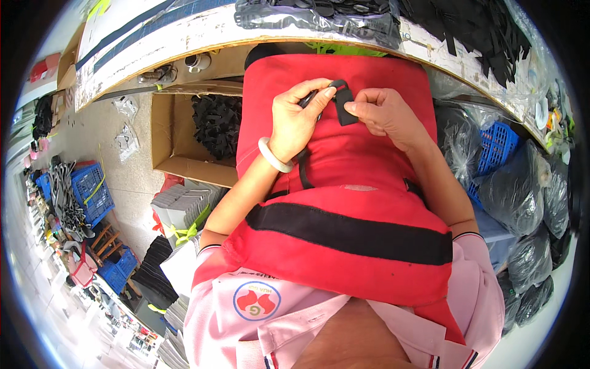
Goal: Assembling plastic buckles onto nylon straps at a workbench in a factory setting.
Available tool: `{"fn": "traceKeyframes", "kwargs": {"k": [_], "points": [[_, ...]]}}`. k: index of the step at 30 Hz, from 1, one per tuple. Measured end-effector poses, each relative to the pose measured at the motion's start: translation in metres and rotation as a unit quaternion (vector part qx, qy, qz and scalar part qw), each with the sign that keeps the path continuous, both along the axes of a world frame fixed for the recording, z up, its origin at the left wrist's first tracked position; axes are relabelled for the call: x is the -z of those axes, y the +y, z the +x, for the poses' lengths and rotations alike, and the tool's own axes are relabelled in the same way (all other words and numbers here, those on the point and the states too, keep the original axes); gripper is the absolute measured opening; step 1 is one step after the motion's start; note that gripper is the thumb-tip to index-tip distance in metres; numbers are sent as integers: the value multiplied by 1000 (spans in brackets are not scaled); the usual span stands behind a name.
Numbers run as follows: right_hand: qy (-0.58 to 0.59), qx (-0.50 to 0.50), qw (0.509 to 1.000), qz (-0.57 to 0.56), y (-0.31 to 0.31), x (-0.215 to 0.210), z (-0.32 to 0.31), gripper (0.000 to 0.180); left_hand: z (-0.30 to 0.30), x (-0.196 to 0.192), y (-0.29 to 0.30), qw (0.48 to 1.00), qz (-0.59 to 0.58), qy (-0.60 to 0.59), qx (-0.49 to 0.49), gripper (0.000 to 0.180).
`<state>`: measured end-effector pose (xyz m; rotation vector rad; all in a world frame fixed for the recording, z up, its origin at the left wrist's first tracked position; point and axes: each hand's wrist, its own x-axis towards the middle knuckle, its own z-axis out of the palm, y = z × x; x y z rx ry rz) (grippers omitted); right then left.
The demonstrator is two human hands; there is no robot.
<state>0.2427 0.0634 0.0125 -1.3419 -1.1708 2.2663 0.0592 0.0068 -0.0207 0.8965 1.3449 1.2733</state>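
My left hand (297,117) grips a black strap (303,166) that hangs down over my red apron (344,184); a pale bangle sits on that wrist. My right hand (380,112) pinches a small flat black piece (344,106) by its lower corner. The left thumb and fingers meet the same black piece at its top, so both hands hold it together above my lap. The strap's upper end is hidden inside my left fist.
A workbench edge (203,31) curves across the top with bagged black parts (319,15) on it. An open cardboard box (184,132) of black pieces stands at my left. Blue crates (496,147) and dark plastic bags (528,184) crowd the right; stacked grey sheets (184,206) lie at lower left.
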Motion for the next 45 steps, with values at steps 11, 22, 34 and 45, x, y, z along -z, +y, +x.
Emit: {"fn": "traceKeyframes", "kwargs": {"k": [11,22,34,45], "points": [[30,82,995,44,-5,17,-5,23,-3,-1,-4,998,6,4,55,12],[42,40,982,182,-7,21,1,17,-10,-17,-18,973,169,108,119,17],[117,111,983,83,-1,20,3,9,-12,-21,-28,964,179,126,149,19],[90,129,964,216,-8,13,-14,12,-20,-20,-35,968,181,130,120,14]]}}
